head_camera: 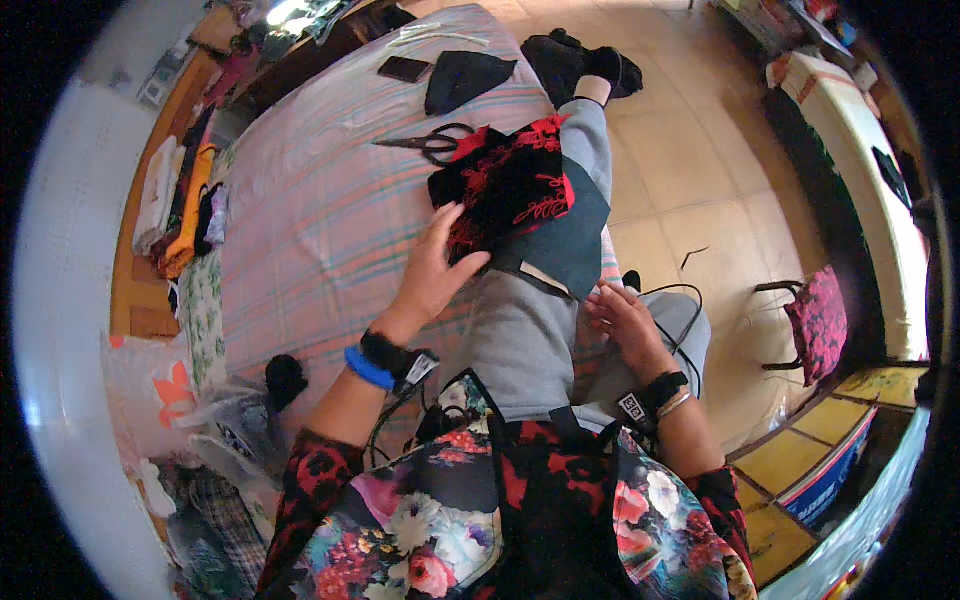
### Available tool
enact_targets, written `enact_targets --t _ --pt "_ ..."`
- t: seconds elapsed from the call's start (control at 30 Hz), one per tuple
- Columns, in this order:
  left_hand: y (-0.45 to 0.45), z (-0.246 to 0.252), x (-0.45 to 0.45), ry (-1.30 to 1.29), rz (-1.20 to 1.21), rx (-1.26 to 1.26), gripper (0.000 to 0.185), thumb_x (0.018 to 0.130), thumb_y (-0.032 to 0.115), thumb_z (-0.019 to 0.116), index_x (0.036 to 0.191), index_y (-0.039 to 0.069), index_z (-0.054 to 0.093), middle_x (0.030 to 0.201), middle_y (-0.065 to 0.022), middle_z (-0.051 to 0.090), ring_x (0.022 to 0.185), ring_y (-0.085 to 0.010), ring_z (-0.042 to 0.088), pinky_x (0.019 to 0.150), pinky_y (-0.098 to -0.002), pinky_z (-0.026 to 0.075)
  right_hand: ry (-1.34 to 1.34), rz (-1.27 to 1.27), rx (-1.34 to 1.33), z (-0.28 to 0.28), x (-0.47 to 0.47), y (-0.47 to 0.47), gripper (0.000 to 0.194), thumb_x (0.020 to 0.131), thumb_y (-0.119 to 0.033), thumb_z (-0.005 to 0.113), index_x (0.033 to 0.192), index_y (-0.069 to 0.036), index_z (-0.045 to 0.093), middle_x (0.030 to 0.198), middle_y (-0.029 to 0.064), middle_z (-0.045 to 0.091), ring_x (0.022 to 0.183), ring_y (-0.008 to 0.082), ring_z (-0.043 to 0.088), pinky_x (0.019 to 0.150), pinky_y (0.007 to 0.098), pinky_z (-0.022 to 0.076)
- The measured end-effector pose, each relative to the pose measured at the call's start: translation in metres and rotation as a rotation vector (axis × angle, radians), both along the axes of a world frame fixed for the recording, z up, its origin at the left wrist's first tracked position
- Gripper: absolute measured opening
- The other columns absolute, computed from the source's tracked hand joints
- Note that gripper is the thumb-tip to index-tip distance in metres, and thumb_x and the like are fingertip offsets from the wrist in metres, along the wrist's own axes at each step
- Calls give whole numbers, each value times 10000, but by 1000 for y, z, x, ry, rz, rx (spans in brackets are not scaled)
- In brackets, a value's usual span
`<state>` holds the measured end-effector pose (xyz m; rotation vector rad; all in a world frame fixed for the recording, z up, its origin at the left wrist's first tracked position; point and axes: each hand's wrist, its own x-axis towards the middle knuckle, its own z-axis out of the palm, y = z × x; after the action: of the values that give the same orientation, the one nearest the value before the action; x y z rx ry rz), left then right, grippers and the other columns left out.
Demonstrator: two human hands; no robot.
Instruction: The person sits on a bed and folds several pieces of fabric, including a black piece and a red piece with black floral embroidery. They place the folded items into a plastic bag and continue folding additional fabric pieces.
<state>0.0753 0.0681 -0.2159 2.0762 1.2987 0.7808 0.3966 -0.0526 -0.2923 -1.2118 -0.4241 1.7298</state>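
Observation:
A black velvet cloth with red embroidery (510, 180) lies over the outstretched leg, on top of a dark grey-green fabric piece (574, 240) that has a pale strip at its near edge. My left hand (439, 262) rests at the near left edge of the embroidered cloth, thumb and fingers spread; whether it pinches the cloth is unclear. At the lower right corner of the grey-green piece is my right hand (619, 319), its fingers slightly curled, with contact hard to tell. Black-handled scissors (431, 142) lie on the bed beside the embroidered cloth.
On the striped bedsheet (300, 187) lie a dark phone (405, 69) and a black fabric piece (465, 79). Folded cloths (184, 217) line the left side. A stool with a pink patterned cover (817, 326) stands on the tiled floor at right. Black cables (694, 300) hang near my right hand.

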Motion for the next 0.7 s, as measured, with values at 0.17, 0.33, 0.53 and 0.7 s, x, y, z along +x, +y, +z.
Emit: enact_targets --t 0.17,0.33,0.53,0.7 --pt "48 -18 66 68 -108 4 870 862 408 800 1521 -1 406 1565 -244 427 1467 -387 393 1203 -438 324 -72 156 28 2 2 3 584 989 -399 691 1407 -19 546 1166 2 660 1047 111 623 910 291 486" --pt "54 -42 75 -10 4 22 738 876 324 764 1483 28 467 1441 -242 561 1310 -390 559 1105 -424 438 -39 225 15 -1 -2 7 561 987 -394 693 1384 -24 554 1187 4 648 1088 114 625 934 290 484" --pt "76 -56 53 -308 312 -249 445 968 237 645 1340 -5 616 1242 -183 708 1079 -336 692 939 -416 522 -32 199 -15 -2 0 8 490 985 -335 691 1367 -54 563 1173 -7 657 1092 111 625 939 292 488" --pt "88 -35 -8 -1193 404 -645 503 931 252 747 1380 70 615 1332 -66 677 1187 -262 656 1066 -436 501 -1 181 -12 4 1 7 487 984 -326 687 1376 -63 566 1174 -5 659 1064 109 624 920 286 495"
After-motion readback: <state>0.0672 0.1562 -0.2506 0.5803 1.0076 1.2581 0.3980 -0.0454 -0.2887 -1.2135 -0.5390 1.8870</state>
